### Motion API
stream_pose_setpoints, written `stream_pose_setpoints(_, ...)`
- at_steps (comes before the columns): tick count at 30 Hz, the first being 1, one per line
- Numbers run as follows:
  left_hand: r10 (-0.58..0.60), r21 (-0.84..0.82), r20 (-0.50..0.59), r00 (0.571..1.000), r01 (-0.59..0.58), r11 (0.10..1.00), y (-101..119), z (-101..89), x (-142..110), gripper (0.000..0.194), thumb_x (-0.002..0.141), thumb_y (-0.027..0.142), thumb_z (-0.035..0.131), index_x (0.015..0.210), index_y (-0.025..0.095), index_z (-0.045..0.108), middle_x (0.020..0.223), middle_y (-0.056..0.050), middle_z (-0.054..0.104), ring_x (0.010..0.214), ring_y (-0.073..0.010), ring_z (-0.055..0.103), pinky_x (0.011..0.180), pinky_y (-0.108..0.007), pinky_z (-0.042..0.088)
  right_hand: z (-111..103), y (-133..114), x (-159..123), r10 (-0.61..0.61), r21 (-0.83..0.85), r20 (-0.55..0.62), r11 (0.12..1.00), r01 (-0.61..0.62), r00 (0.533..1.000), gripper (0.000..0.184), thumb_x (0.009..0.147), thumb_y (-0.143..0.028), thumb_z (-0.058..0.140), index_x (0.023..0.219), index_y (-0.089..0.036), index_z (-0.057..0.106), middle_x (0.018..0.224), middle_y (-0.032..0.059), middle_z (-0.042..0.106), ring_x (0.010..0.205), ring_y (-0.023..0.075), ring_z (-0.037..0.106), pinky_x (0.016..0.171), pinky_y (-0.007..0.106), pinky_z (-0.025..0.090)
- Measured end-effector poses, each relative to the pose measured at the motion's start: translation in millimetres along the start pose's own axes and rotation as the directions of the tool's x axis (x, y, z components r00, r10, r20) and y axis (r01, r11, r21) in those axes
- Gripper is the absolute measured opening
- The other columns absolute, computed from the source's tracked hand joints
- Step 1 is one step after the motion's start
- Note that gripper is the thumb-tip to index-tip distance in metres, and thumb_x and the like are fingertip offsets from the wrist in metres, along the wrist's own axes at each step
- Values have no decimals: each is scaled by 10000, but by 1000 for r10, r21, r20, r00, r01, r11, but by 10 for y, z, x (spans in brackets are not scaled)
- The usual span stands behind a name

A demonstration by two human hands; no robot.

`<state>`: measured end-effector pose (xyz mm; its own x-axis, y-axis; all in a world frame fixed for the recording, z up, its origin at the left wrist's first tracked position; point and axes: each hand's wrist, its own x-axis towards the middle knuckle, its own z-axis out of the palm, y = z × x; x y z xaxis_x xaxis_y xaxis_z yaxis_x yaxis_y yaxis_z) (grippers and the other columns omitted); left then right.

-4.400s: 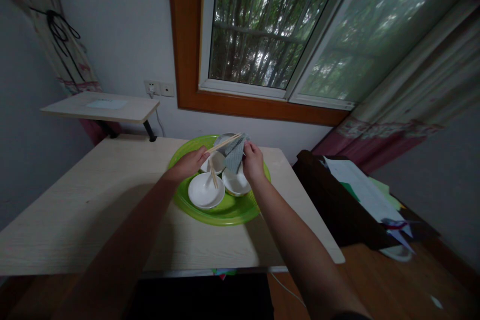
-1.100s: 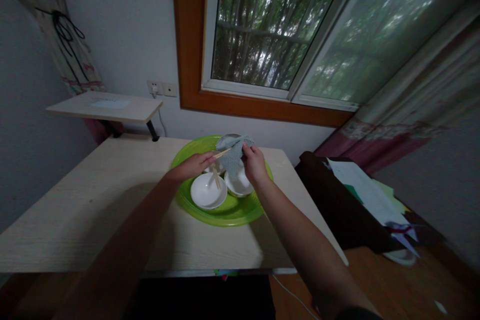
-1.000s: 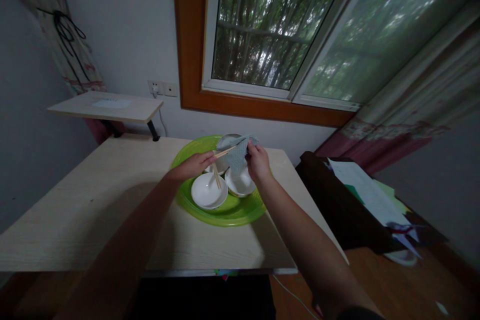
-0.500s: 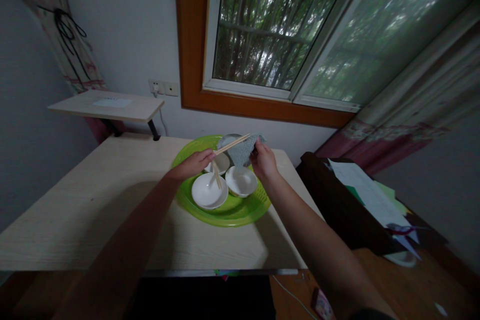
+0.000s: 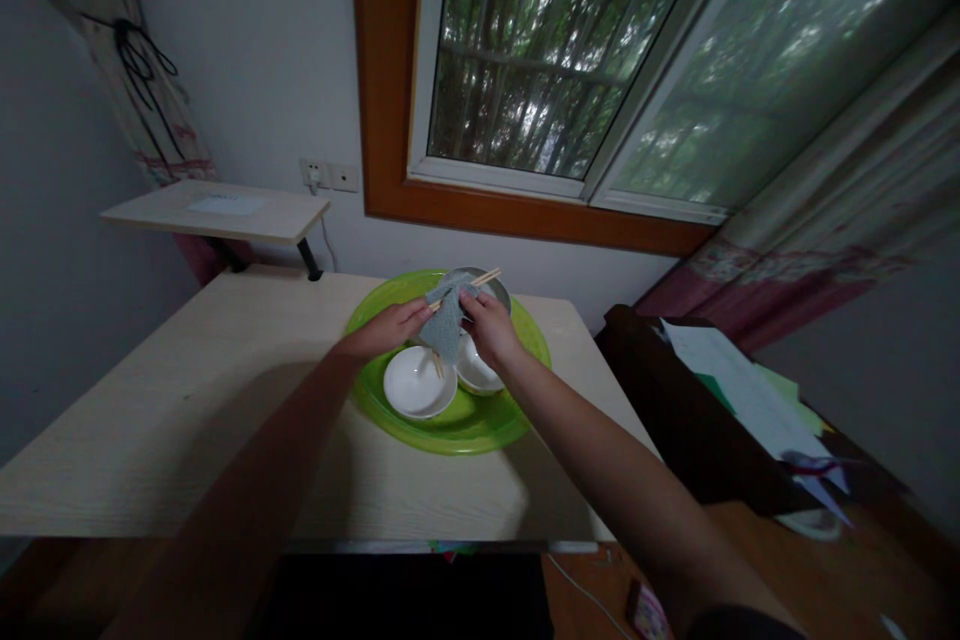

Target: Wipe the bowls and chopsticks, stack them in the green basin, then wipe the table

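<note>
Wooden chopsticks pinched in left hand, tips angled toward upper right, mid-frame above green tray. Right hand is closed around a grey-blue cloth wrapped on the sticks near the left-hand grip. Judging by that: wipe in progress, cloth low on the shafts, tips bare. Sticks look pale, thin, paired; residue too small to tell. Two white bowls plus a darker dish sit on the tray, untouched.
</note>
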<state>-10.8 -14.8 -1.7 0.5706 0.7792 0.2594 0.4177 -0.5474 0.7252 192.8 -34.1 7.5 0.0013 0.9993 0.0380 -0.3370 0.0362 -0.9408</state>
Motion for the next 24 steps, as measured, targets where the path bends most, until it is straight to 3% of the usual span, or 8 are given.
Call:
stream_pose_setpoints(5, -18, 4, 27, 999, 18, 1000, -13, -2, 15, 418, 1028, 532, 359, 887, 204, 577, 854, -46, 634, 793, -188, 580, 715, -301, 450, -69, 25, 51, -43, 25, -28, 999, 44, 999, 344, 709, -500, 840, 871, -218, 726, 826, -6, 743, 715, 159, 647, 670, 277, 521)
stream_pose_setpoints(8, -13, 2, 23, 1000, 13, 1000, -4, 1, 22, 421, 1028, 533, 360, 895, 203, 585, 875, -42, 632, 799, -186, 574, 732, -303, 452, -140, 0, 84, -97, 33, -104, 994, 101, 990, 309, 752, -496, 804, 872, -225, 716, 821, -12, 739, 715, 163, 651, 659, 278, 522)
stream_pose_setpoints(20, -75, 9, 48, 996, 75, 997, -40, -4, -6, 351, 996, 459, 437, 800, 198, 565, 709, -10, 608, 665, -159, 563, 653, -286, 411, -356, -46, 181, -268, 118, -374, 936, 332, 888, 350, 733, -522, 795, 838, -231, 631, 789, -29, 711, 728, 161, 653, 702, 288, 556)
stream_pose_setpoints(24, -69, -27, 87, 994, 72, 997, -93, 15, 2, 343, 992, 439, 448, 814, 187, 597, 686, -13, 631, 663, -154, 589, 678, -281, 429, -361, -52, 172, -263, 107, -366, 941, 321, 893, 347, 739, -519, 784, 869, -229, 646, 820, -17, 723, 760, 170, 662, 737, 302, 565)
